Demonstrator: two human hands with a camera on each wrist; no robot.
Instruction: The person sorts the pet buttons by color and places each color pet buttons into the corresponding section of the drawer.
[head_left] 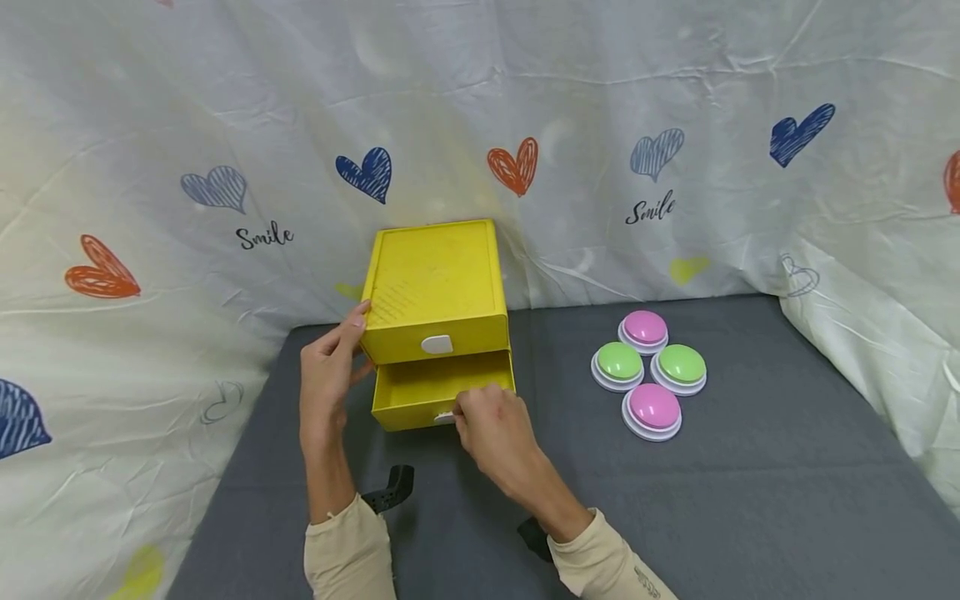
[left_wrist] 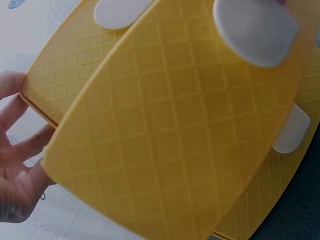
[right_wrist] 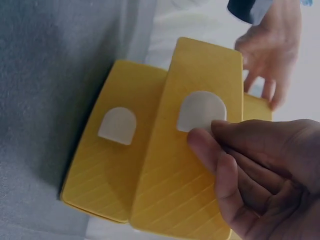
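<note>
Yellow cabinet [head_left: 442, 275], three drawers [right_wrist: 170, 185], right hand [head_left: 495, 425] pinching one handle [right_wrist: 202, 110], left hand [head_left: 327, 371] touching cabinet, seemingly spread

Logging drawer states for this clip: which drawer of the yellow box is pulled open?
The middle yellow rectangular drawer, its white rounded handle pinched by the right hand. It juts out, while the upper drawer and lower drawer sit closed.

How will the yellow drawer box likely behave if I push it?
The yellow drawer box seems stiff: its top shows no sag. It's probably light for its size, since the open drawer looks thin and bare inside. With that drawer jutting forward, the box might tip that way.
</note>
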